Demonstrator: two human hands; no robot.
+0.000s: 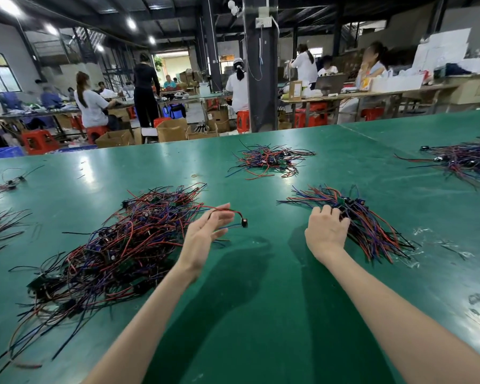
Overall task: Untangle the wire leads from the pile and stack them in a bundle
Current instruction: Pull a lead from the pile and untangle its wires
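Red and blue wire lead point(244, 223) runs rightward out of the tangled pile point(117, 245), passing between your left hand's point(205, 234) thumb and nearly straight fingers, black end pointing right; whether you pinch it is unclear. Your right hand point(327, 228) curls onto the bundle point(372, 231), which lies diagonally, far-left to near-right, on the green table point(261, 300).

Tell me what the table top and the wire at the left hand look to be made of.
Table top: a green mat, likely rubber or vinyl, semi-glossy; it mirrors the ceiling lights. Wire at the left hand: thin, flexible strands in red and blue plastic-looking insulation, with a small black, probably plastic, part at the end.
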